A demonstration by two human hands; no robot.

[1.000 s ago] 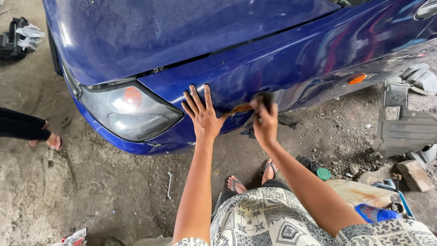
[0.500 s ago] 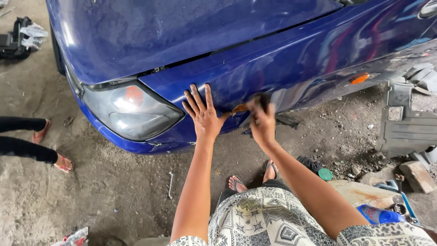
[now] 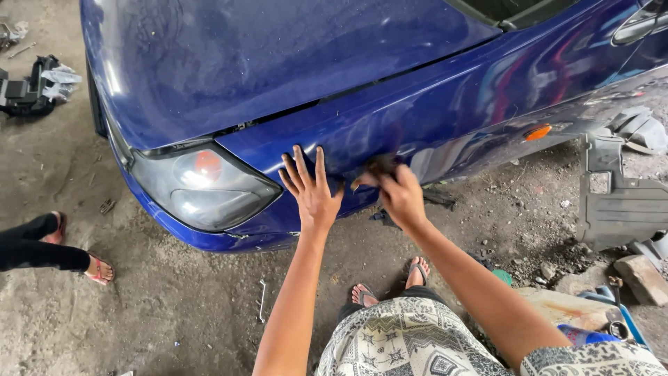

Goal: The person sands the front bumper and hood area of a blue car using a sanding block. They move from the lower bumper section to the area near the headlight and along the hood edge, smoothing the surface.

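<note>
Left hand (image 3: 312,191) is lying flat w/ fingers spread wide on the blue fender (image 3: 445,118), centre frame; right hand (image 3: 400,195) beside it is gripping a dark pad (image 3: 372,170) against the panel. Fender's long axis is running lower left to upper right, headlight (image 3: 202,188) at its left end.

Both hands lie on the fender (image 3: 445,118), left hand (image 3: 313,191) beside the headlight (image 3: 205,189), right hand (image 3: 400,195) further right

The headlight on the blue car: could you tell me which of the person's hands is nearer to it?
Left. The left hand lies flat on the fender just beside the headlight. The right hand presses a dark pad farther along the fender, beyond the left hand.
</note>
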